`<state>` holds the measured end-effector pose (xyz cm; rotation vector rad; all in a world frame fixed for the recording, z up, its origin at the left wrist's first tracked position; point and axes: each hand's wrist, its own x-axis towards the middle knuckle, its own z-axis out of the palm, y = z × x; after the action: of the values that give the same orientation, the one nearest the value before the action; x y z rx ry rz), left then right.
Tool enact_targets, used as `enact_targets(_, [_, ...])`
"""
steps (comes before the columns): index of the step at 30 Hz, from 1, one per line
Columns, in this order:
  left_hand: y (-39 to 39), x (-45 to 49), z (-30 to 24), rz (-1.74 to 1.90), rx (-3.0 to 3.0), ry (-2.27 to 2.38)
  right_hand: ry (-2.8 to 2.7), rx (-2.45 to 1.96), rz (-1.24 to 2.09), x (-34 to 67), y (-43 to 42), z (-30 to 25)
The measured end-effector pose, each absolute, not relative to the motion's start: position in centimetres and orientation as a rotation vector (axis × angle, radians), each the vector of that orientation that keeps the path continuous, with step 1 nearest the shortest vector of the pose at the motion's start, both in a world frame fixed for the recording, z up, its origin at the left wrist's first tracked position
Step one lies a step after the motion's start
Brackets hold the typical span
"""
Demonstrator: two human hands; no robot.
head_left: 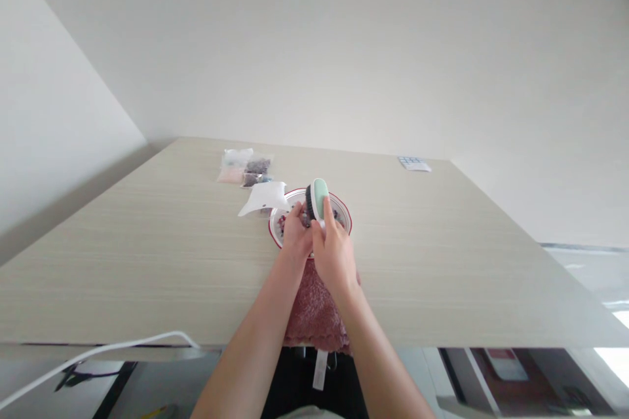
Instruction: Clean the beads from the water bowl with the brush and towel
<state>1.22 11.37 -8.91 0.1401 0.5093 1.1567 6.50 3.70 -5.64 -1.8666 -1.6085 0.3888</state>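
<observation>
My right hand is closed round the handle of a brush with a mint-green back and dark bristles, held upright over a red-rimmed white plate. Small purple and dark pieces lie in the plate. My left hand is beside the right, its fingers curled at the brush's bristles over the plate; whether it holds anything is hidden. A fuzzy pink towel lies under my wrists and hangs over the table's front edge.
A white paper packet lies left of the plate. Behind it lie several small clear bags of beads. A small white grid card sits far right on the light wooden table. A white cable runs below the table's front left.
</observation>
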Motion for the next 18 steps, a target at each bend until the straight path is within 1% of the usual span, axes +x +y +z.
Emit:
enact_targets(4, [11.3, 1.5, -8.7, 1.15, 0.106, 0.551, -1.498, -1.792, 0.366, 6.6, 3.0, -6.1])
enact_targets(8, [11.4, 1.4, -9.1, 1.195, 0.131, 0.47, -1.449, -1.735, 0.425, 6.9, 2.5, -5.7])
enact_targets(18, [11.0, 1.0, -8.2, 1.206, 0.145, 0.4, -1.432, -1.778, 0.441, 7.4, 2.1, -5.9])
